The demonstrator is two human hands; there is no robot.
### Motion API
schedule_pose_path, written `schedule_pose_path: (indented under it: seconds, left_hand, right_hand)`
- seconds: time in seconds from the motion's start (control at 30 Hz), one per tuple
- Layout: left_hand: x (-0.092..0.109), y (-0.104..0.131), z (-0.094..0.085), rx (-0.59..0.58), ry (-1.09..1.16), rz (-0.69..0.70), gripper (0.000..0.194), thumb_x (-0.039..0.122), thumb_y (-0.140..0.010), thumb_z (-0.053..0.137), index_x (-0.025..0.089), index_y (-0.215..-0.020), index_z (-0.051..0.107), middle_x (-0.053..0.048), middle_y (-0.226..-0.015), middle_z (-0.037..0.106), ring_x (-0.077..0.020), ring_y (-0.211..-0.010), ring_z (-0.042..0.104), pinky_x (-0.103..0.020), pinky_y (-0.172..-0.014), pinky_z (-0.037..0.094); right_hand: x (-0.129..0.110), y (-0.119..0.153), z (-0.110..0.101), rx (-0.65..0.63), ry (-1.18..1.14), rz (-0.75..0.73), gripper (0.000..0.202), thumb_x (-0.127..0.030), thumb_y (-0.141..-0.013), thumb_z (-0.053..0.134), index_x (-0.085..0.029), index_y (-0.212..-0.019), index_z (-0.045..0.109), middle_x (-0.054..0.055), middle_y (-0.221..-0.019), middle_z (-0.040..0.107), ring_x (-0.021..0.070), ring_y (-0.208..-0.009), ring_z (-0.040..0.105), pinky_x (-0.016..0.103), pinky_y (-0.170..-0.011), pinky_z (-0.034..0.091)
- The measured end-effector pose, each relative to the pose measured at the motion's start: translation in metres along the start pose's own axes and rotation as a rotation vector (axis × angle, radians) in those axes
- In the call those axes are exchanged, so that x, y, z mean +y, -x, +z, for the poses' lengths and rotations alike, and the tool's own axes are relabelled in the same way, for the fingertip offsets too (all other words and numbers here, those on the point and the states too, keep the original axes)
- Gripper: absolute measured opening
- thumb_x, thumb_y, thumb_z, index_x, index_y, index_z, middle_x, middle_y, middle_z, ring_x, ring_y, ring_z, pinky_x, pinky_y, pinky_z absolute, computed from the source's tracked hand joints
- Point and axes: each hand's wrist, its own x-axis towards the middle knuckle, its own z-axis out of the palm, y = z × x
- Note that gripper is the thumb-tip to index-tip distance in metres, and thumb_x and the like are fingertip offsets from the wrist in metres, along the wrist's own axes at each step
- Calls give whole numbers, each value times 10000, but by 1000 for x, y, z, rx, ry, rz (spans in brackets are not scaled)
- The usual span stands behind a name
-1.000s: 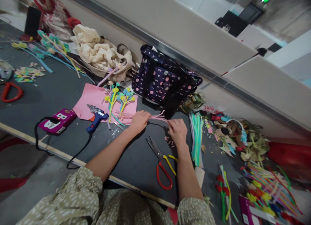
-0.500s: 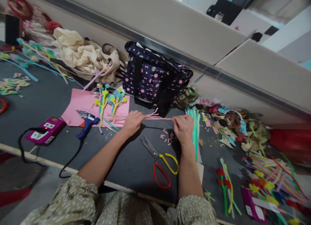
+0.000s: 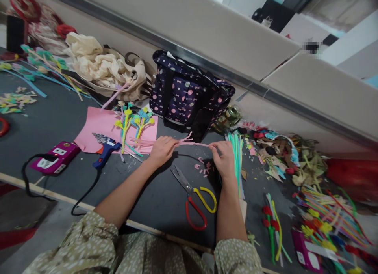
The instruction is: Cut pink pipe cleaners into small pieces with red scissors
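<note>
Several thin pink pipe cleaners [image 3: 141, 142] run through my left hand [image 3: 162, 151], whose fingers are closed around them. One pink strand stretches across to my right hand [image 3: 222, 155], which pinches its far end between thumb and fingers. Below the strand lie small cut pink pieces [image 3: 204, 167]. Scissors [image 3: 189, 190] with one red and one yellow handle rest partly open on the table between my forearms. A bundle of green and white pipe cleaners [image 3: 238, 155] lies just right of my right hand.
Left of me are pink paper [image 3: 94, 126], yellow and blue pipe-cleaner flowers [image 3: 141, 122], a blue glue gun [image 3: 105, 153] and a purple power strip [image 3: 57, 157]. A dark patterned bag [image 3: 186, 92] stands behind my hands. Red flowers [image 3: 270, 217] lie at right.
The strand between my hands has gone from straight to slightly bowed. My hands have barely moved and keep their hold.
</note>
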Motion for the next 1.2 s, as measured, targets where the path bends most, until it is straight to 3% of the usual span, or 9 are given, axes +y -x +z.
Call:
schedule_pose_path:
  seconds: [0.23,0.33,0.5,0.9,1.2]
  left_hand:
    - [20,0,-3,15,43,46,260,313,-952,447,165,-1107,595,-90,-953,665,-193,-877,599,-334,-786,427]
    - [29,1,-4,31,69,65,245,299,-950,450,164,-1083,605,-97,-1011,661,-200,-940,596,-341,-813,441]
    - [39,1,-8,38,102,58,221,269,-945,449,190,-1007,645,-79,-933,649,-192,-920,596,-341,-819,466]
    - [40,3,-5,36,96,62,220,260,-942,442,175,-903,641,-54,-846,629,-173,-822,572,-313,-770,460]
    - [38,2,-5,23,37,45,241,262,-952,422,170,-913,642,-60,-861,635,-169,-844,589,-290,-760,459]
  right_hand:
    - [-25,1,8,-60,-109,-32,191,-292,-927,497,-224,-839,653,42,-832,675,215,-878,548,369,-822,428]
    - [-34,1,15,-117,-118,-81,190,-283,-931,499,-222,-856,663,42,-852,687,211,-879,555,369,-831,426]
    - [-40,1,20,-169,-82,-137,197,-251,-928,497,-229,-901,691,48,-876,699,209,-882,566,379,-828,420]
    - [-45,4,20,-190,-23,-157,201,-264,-938,486,-218,-921,681,59,-864,676,220,-869,527,370,-813,413]
    - [-46,7,27,-169,-11,-85,205,-264,-947,467,-219,-871,651,44,-850,679,214,-870,516,340,-811,410]
